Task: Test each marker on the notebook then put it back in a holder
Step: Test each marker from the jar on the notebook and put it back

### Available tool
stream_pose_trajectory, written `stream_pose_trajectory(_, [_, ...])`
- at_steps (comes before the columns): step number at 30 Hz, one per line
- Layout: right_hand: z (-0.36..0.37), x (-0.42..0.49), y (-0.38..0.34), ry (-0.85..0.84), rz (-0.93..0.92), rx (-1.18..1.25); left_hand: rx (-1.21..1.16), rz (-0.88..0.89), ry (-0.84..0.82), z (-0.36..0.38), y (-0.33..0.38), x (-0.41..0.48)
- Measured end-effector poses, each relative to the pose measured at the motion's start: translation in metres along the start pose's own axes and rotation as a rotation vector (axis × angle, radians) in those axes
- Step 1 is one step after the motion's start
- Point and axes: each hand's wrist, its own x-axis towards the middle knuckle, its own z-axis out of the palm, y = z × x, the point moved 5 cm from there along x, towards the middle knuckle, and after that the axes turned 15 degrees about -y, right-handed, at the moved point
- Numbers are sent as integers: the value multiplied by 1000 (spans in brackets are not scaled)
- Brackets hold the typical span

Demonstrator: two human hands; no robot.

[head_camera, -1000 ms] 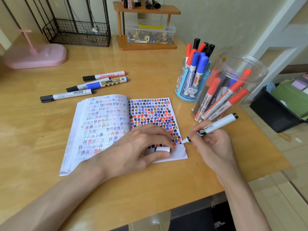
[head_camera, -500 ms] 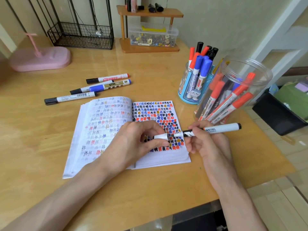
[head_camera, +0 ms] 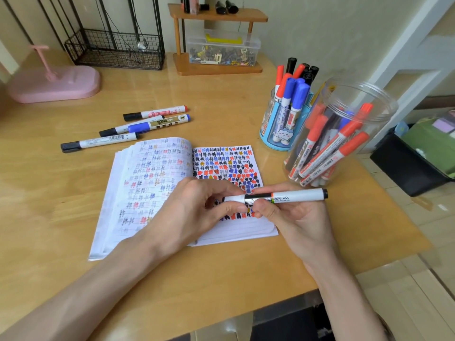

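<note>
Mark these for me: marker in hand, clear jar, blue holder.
marker (head_camera: 300, 195), head view, white barrel near its tail end.
clear jar (head_camera: 384, 116), head view, upper right wall.
blue holder (head_camera: 267, 129), head view, left wall.

The white marker (head_camera: 295, 196) pinched between the left hand (head_camera: 194, 210) and the right hand (head_camera: 298, 220) carries "501" above "BOARD MARKER". Beyond the right hand, a blue-capped marker (head_camera: 285, 107) in the blue holder (head_camera: 267, 130) reads "WHITE BOARD MARKER". Well beyond the left hand, a black-capped marker (head_camera: 103, 142) bears a barcode, digits illegible.
</note>
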Motion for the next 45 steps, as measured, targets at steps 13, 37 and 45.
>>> stream_pose_trajectory(13, [3,0,0,-23,-23,-32,17,0,-3,1,2,-1])
stream_pose_trajectory(37, [-129,-142,-52,737,-8,-133,-171,168,-297,141,96,82])
stream_pose_trajectory(45, [-176,-217,-46,830,132,-425,-196,252,-433,207,135,106])
